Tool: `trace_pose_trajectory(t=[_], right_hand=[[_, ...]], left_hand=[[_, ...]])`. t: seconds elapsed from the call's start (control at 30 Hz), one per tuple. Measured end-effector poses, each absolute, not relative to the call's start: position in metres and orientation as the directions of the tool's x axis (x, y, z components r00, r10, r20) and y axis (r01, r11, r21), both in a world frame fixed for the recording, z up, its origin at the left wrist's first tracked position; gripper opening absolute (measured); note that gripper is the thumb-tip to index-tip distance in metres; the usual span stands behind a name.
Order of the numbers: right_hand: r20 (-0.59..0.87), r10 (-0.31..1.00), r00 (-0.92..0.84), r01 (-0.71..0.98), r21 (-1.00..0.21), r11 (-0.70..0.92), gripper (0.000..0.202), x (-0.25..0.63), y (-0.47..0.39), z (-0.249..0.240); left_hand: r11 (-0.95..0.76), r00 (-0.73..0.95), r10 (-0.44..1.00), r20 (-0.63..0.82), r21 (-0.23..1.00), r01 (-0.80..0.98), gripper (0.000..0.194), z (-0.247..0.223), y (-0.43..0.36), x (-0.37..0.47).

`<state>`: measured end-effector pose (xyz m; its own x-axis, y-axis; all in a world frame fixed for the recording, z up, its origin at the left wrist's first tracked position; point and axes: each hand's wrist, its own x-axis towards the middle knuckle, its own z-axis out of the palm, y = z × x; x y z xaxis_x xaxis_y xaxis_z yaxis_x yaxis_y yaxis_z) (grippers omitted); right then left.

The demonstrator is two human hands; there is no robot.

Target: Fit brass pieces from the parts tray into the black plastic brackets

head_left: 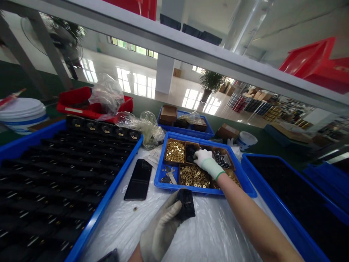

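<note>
My gloved left hand (160, 225) is closed around a small black block-shaped part (186, 203), held above the plastic-covered table. My gloved right hand (204, 158) reaches into the blue parts tray (166, 185). Its fingers curl down at a compartment of small black pieces (191, 153); the fingertips are hidden, and what they pinch, if anything, cannot be made out. Around it in the tray lie gold-coloured small pieces (175, 151), brass washers (195, 176), dark shiny screw-like pieces (221, 159) and a metal wrench (171, 175).
Left stands a large blue tray (109, 189) with rows of black parts. Another blue tray (283, 207) is at the right. A black phone (138, 179) and a small round piece (135, 209) lie on the plastic sheet. Behind are red bins (73, 103) and an overhead shelf (174, 45).
</note>
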<state>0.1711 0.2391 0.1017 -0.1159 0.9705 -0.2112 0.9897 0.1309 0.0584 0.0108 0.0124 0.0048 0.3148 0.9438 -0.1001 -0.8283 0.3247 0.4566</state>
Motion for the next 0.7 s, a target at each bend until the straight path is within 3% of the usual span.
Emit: trace_pose_trajectory(t=[0.17, 0.33, 0.53, 0.7], right_hand=[[-0.064, 0.990, -0.125, 0.986, -0.115, 0.117, 0.011, 0.181, 0.230, 0.103], [0.108, 0.974, -0.199, 0.893, -0.390, 0.226, 0.029, 0.201, 0.176, 0.112], [0.184, 0.942, -0.281, 0.548, -0.775, 0.315, 0.020, 0.196, 0.088, 0.112], [0.195, 0.938, -0.287, 0.456, -0.833, 0.312, 0.017, 0.179, 0.060, 0.098]], left_hand=[[0.315, 0.304, 0.947, -0.102, 0.475, -0.822, 0.045, 0.009, 0.013, 0.010], [0.302, 0.315, 0.948, -0.044, 0.433, -0.849, 0.048, 0.016, 0.014, 0.010], [0.220, 0.223, 0.973, -0.059, 0.524, -0.823, 0.047, 0.023, 0.014, 0.006], [0.210, 0.233, 0.972, -0.025, 0.541, -0.815, 0.046, 0.029, 0.013, 0.006]])
